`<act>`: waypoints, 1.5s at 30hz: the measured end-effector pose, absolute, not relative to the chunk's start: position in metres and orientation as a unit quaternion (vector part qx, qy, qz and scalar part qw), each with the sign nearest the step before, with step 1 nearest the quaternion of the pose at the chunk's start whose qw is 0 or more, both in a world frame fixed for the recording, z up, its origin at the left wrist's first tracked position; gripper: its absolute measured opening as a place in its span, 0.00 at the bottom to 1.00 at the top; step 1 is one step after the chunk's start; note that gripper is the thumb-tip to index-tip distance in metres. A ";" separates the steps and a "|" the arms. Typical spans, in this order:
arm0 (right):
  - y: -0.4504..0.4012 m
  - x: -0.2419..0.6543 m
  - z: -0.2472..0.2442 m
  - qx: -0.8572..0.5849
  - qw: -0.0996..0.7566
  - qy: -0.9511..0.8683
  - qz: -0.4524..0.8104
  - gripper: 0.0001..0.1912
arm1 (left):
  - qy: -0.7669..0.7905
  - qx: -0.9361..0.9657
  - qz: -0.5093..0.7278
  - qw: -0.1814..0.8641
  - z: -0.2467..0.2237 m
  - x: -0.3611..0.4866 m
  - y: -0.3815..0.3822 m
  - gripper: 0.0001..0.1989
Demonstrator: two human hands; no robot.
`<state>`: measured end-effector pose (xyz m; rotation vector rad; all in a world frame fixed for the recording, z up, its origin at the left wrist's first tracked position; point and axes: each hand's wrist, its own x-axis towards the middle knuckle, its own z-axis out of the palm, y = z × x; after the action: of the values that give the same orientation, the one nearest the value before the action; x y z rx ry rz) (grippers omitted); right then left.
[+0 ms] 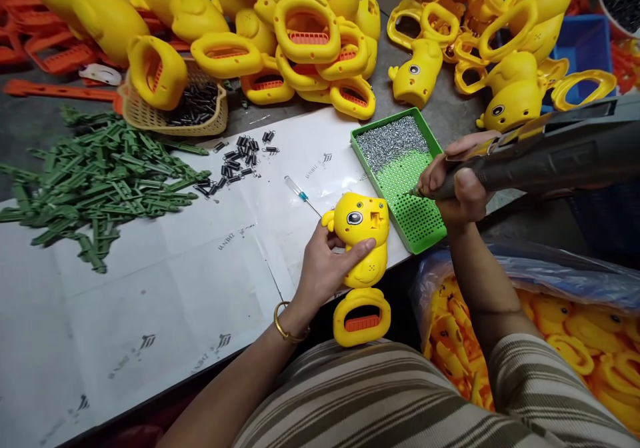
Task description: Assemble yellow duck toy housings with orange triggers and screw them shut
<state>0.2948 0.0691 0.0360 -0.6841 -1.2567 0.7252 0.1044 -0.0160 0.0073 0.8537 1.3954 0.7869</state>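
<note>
My left hand (333, 259) is wrapped round a yellow plastic duck toy (364, 225), thumb across its front; the toy has a printed eye, a square cutout and a looped handle (362, 316) with an orange-red grip bar at its lower end. My right hand (457, 181) grips a dark electric screwdriver (530, 161), its tip pointing left over a green perforated tray (413, 235). Small silver screws (395, 140) fill the tray's far part. Just left of the duck toy lies a small screwdriver (300, 191) with a clear handle, its shaft reaching toward the toy.
Green plastic strips (110, 181) are heaped at left, near loose black springs (240, 158). A tan basket (200, 125) holds more springs. Yellow duck toys (305, 28) pile along the back. At lower right a plastic-lined container (425, 288) holds yellow parts; a blue bin (583, 48) stands behind.
</note>
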 end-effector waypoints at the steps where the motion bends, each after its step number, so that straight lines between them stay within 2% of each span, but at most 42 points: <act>1: 0.070 0.295 0.035 -0.313 0.693 -0.562 0.326 0.11 | 0.606 0.370 0.341 0.616 0.008 0.105 -0.016 0.37; 12: 0.074 0.295 0.030 -0.293 0.699 -0.553 0.347 0.06 | 0.610 0.367 0.331 0.619 0.010 0.105 -0.016 0.37; 22: 0.073 0.294 0.030 -0.354 0.692 -0.534 0.333 0.13 | 0.612 0.366 0.332 0.618 0.009 0.105 -0.017 0.38; 30: 0.078 0.296 0.025 -0.316 0.685 -0.565 0.336 0.11 | 0.606 0.368 0.341 0.618 0.008 0.106 -0.017 0.38; 34: 0.066 0.296 0.044 -0.314 0.674 -0.573 0.344 0.12 | 0.609 0.372 0.333 0.616 0.007 0.105 -0.017 0.38; 40: 0.021 0.292 0.090 -0.295 0.667 -0.577 0.368 0.08 | 0.605 0.372 0.341 0.616 0.010 0.106 -0.017 0.37; 45: 0.014 0.297 0.089 -0.248 0.621 -0.611 0.424 0.09 | 0.597 0.367 0.348 0.623 0.012 0.108 -0.017 0.36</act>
<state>0.2972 0.0141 0.0885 -0.5691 -1.4046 0.9755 0.1079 -0.0173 0.0115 0.8418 1.3708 0.7991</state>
